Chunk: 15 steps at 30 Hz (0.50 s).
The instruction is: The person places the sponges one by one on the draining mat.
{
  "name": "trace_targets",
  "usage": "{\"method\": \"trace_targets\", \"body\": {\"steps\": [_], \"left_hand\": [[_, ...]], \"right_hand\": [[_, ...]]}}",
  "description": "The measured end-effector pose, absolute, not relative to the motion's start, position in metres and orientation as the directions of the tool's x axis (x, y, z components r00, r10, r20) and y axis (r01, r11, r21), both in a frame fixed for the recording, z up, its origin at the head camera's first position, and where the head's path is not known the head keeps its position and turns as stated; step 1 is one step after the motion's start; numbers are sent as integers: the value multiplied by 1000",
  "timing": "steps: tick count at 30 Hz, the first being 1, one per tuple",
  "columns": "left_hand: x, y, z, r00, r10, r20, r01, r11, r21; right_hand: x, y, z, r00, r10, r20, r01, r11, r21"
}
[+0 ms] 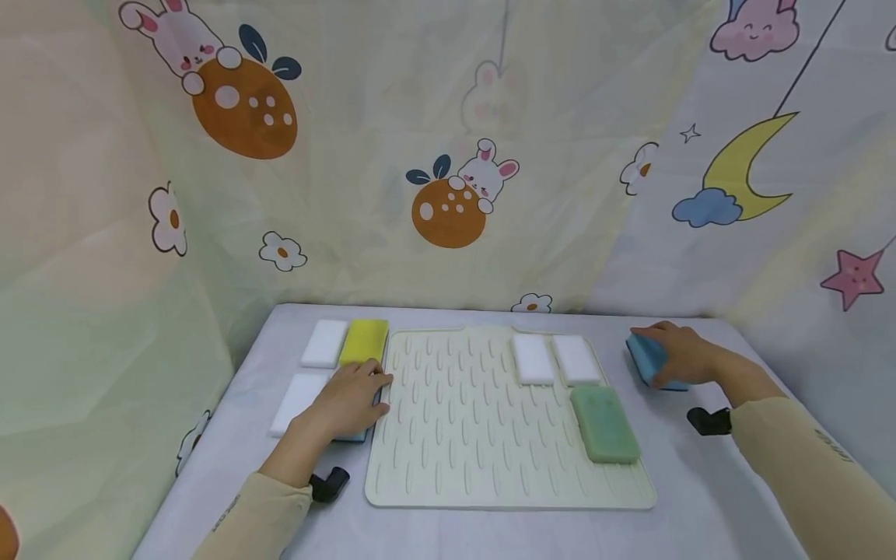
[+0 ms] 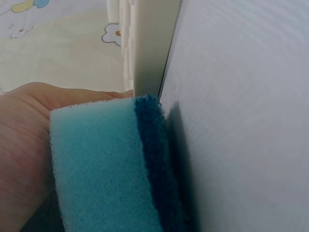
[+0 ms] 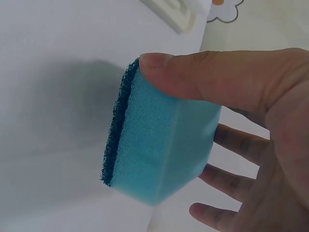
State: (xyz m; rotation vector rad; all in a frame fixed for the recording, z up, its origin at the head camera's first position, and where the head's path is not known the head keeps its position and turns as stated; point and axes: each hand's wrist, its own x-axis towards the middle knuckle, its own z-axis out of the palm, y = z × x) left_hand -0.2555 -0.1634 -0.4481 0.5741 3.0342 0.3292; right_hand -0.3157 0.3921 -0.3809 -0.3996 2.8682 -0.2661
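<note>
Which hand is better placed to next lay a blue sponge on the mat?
Probably left hand: its blue sponge is close beside the mat; right hand holds another sponge farther away.

Room type unclear; looks curtained-off: cartoon-print hangings [image 1: 364, 117] on three sides of white-covered table [image 1: 490, 535].

A pale fabric backdrop [image 1: 364, 155] rises behind the white table [image 1: 504, 537] and along both its sides. At its upper left, a printed white rabbit [image 1: 183, 39] clings to a large orange fruit [image 1: 245, 117] with dark leaves; a smaller pair repeats near the middle. White flowers [image 1: 283, 251] with orange centres are scattered about. Toward the right are a yellow crescent moon [image 1: 728, 159] overlapped by a blue cloud [image 1: 707, 208], a smiling pink cloud [image 1: 759, 31] above, and a pink star [image 1: 855, 276] lower down.
</note>
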Motion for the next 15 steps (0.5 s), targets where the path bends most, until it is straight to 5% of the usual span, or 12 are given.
{"method": "trace_targets", "body": {"steps": [15], "left_hand": [[-256, -164, -449, -926, 377, 16, 372, 906, 203]], "right_hand": [[-300, 358, -365, -932, -319, -171, -293, 943, -159]]}}
